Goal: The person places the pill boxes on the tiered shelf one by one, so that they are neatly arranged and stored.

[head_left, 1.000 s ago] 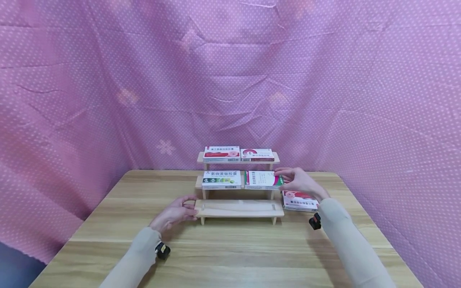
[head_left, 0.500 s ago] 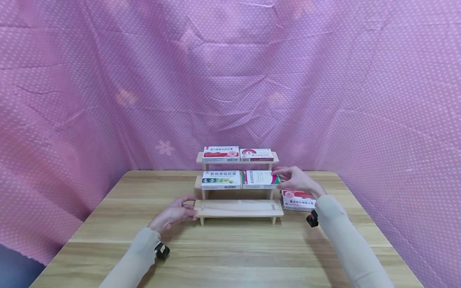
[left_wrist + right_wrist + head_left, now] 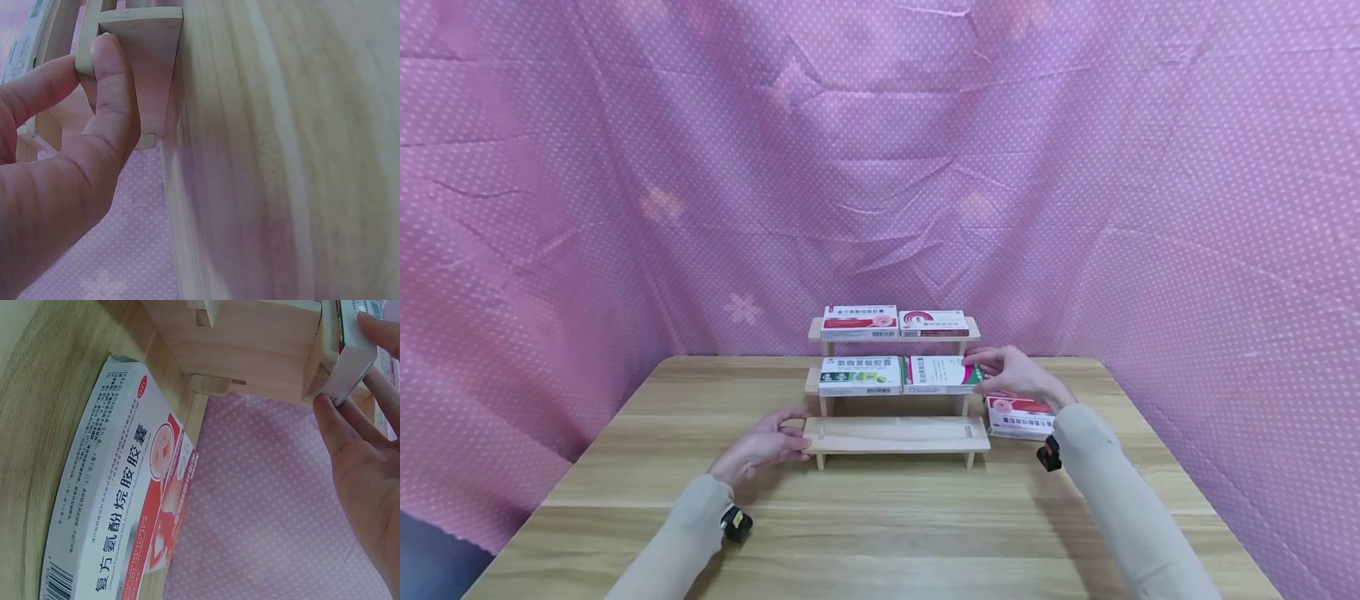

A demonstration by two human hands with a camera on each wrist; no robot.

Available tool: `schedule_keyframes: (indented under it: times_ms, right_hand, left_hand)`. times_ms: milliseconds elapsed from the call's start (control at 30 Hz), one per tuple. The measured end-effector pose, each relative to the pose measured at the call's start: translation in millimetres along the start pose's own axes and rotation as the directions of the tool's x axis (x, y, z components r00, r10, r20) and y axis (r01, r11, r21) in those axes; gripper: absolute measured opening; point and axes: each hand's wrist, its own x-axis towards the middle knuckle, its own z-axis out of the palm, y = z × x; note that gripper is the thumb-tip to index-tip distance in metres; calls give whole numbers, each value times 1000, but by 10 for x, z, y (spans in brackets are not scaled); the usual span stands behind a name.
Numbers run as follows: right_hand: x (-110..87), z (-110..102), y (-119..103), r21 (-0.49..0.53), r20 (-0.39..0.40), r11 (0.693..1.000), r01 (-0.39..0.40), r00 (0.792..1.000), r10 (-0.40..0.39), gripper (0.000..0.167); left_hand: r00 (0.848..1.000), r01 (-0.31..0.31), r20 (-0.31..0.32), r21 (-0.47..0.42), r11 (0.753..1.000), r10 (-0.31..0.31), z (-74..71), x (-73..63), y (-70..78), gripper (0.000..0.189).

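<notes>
A three-step wooden display stand (image 3: 895, 434) stands on the table. My left hand (image 3: 765, 447) pinches the left end of its lowest step, thumb against the board in the left wrist view (image 3: 112, 81). On the middle step lies a white medicine box with green and magenta trim (image 3: 934, 374). My right hand (image 3: 1017, 375) holds that box by its right end, fingers at the far side and thumb at the near side. Left of it, touching or nearly so, lies a white and green medicine box (image 3: 859, 375).
On the top step lie two red and white medicine boxes, one left (image 3: 860, 322) and one right (image 3: 933, 322). More red and white medicine boxes (image 3: 125, 487) lie on the table (image 3: 880, 533) right of the stand, partly under my right hand. A pink dotted cloth (image 3: 880, 167) hangs behind.
The green and magenta medicine box has slid left along the middle step, closing the gap to its neighbour. My right hand moved left with it. My left hand has kept its hold.
</notes>
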Motion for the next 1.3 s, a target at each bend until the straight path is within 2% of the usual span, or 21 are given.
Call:
schedule_keyframes:
  times_ms: [400, 667, 900, 1100, 1300]
  right_hand:
    - [18, 24, -24, 21, -7, 1000, -3, 1000, 3, 58]
    - [29, 27, -1, 121, 17, 993, 16, 1000, -18, 74]
    - [30, 31, 7, 166, 22, 986, 29, 999, -33, 79]
    - [-18, 9, 30, 239, 30, 970, 31, 999, -39, 81]
    - [-120, -73, 115, 245, 25, 969, 36, 999, -44, 82]
  left_hand:
    - [1000, 2, -17, -8, 1000, -2, 8, 2, -15, 72]
    - [1000, 4, -18, -6, 1000, -4, 11, 1, -12, 70]
    - [1000, 1, -21, -6, 1000, -1, 15, 0, -23, 69]
    - [1000, -3, -24, -6, 1000, 3, 33, -4, -24, 69]
    - [1000, 3, -30, -13, 1000, -3, 30, -7, -8, 70]
